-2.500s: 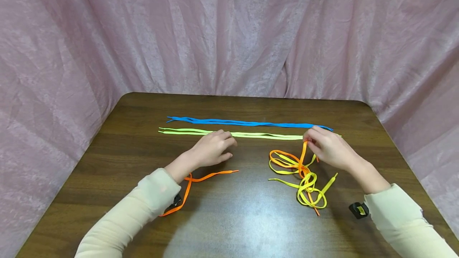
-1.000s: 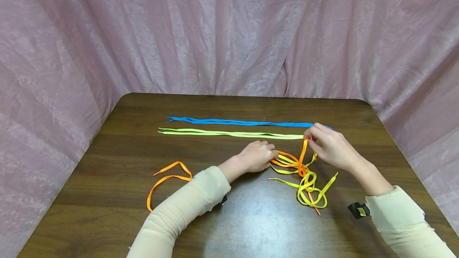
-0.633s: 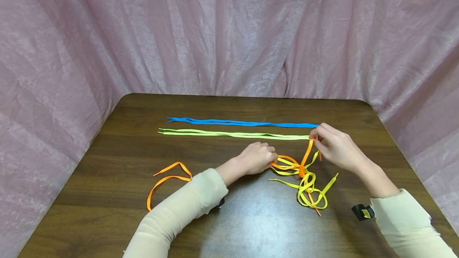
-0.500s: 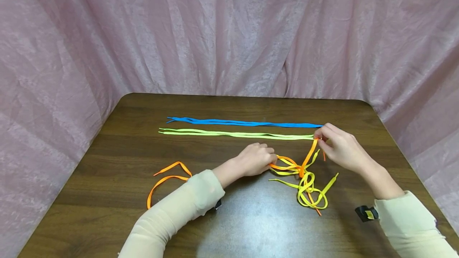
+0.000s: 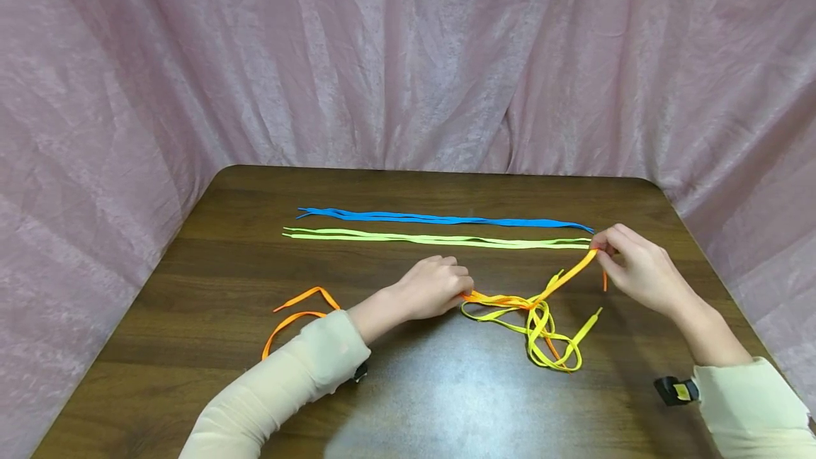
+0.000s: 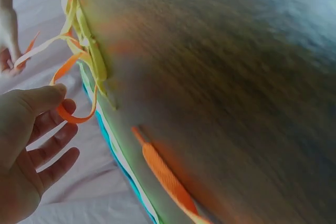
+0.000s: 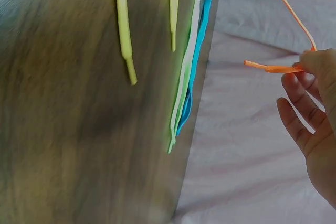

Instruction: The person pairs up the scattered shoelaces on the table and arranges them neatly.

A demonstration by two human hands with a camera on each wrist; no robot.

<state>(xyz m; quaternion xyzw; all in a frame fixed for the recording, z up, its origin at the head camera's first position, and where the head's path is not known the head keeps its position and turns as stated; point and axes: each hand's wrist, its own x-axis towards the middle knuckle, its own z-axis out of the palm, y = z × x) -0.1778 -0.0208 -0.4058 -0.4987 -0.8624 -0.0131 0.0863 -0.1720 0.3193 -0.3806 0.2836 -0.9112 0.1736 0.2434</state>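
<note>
A curtain of pink crushed velvet (image 5: 408,55) is hanging behind a dark brown wood-grain table (image 5: 191,289) with rounded far corners. Over the right part of the tabletop, a flat, bright orange woven shoelace (image 5: 567,276) is running from hand to hand, crossing and threading into a looped, flat yellow woven shoelace (image 5: 586,326) that is lying on the wood. The left hand (image 5: 433,287) is pinching a bend of the orange lace between thumb and finger; the right hand (image 5: 644,271) is pinching it close to one end, its tip sticking out free, the other fingers curving loosely.

The crossing looks like the weak spot: if both hands are drawing apart while yellow loops are wrapping the orange, the tangle could be cinching into a tight knot. With so little lace beyond the right pinch, the tip could be slipping out under tension. The yellow lace could also be dragging along and disturbing the straight pale yellow-green flat laces (image 5: 421,239) and blue flat laces (image 5: 446,219) lying just beyond. A loose orange length (image 5: 287,324) is disappearing under the left sleeve (image 5: 274,388), where the forearm could be catching it.
</note>
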